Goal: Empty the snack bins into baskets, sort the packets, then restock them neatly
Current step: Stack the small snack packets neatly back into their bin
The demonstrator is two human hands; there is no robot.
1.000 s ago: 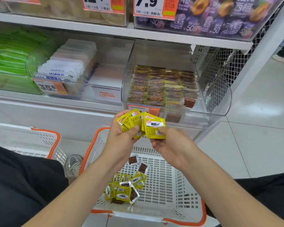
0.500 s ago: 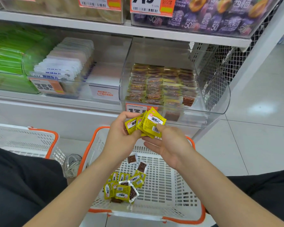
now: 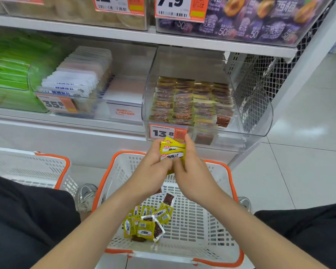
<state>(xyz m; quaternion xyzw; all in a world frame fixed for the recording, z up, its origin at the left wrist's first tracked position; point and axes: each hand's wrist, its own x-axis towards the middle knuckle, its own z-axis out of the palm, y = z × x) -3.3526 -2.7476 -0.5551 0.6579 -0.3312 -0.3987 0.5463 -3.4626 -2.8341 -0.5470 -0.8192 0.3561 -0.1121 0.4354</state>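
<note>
Both hands hold one small stack of yellow snack packets (image 3: 172, 151) above the middle basket. My left hand (image 3: 152, 167) grips the stack from the left and my right hand (image 3: 190, 171) closes on it from the right, squaring it up. Just behind them is the clear snack bin (image 3: 246, 117) with the 13.8 price tag, holding neat rows of brown and yellow packets (image 3: 190, 102). Below, the white basket with orange handles (image 3: 211, 216) holds a loose heap of yellow packets (image 3: 145, 222) with a few brown ones.
A second white basket (image 3: 27, 167) stands on the floor at the left. The neighbouring bin (image 3: 81, 105) holds white packets, and green packets (image 3: 10, 74) fill the bin at far left. Purple fruit-jelly packs (image 3: 250, 20) sit on the upper shelf. Tiled floor (image 3: 299, 152) lies to the right.
The fanned packets in my hands have been drawn together into one tight stack. Both hands rose a little toward the bin's price tag.
</note>
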